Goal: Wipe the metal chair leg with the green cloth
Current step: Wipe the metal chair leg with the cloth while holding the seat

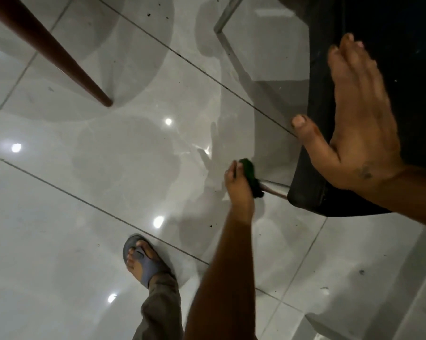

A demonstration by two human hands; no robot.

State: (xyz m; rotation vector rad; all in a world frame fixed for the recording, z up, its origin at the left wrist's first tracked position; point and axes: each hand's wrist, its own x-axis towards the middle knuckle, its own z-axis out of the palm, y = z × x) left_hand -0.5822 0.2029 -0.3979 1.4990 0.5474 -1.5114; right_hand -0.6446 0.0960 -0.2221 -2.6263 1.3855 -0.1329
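The glossy pale grey tiled floor (84,204) fills most of the view, speckled with dark crumbs and crossed by thin grout lines. Over its right side leans the black padded chair seat (312,168), apparently tipped or steadied so the frame underneath can be reached. The right hand (359,123) lies flat and spread against that seat, fingers extended and thumb hooked over the edge; it grips nothing and seems there to brace the chair while the other arm works. A tapered reddish-brown wooden furniture leg (47,47) slants across the upper left, well apart from the work. Near the bottom, a foot in a grey-blue rubber sandal (143,261) is planted on the tiles.

The shiny metal chair leg (274,187) emerges from under the seat's lower corner and runs toward the left hand (239,185). That hand is curled closed round the small dark green cloth (250,177), which is wrapped against the leg right at the fingers, so cloth and metal are touching. Probably the wipe is under way along this leg; another metal frame bar (229,42) farther up remains uncovered.
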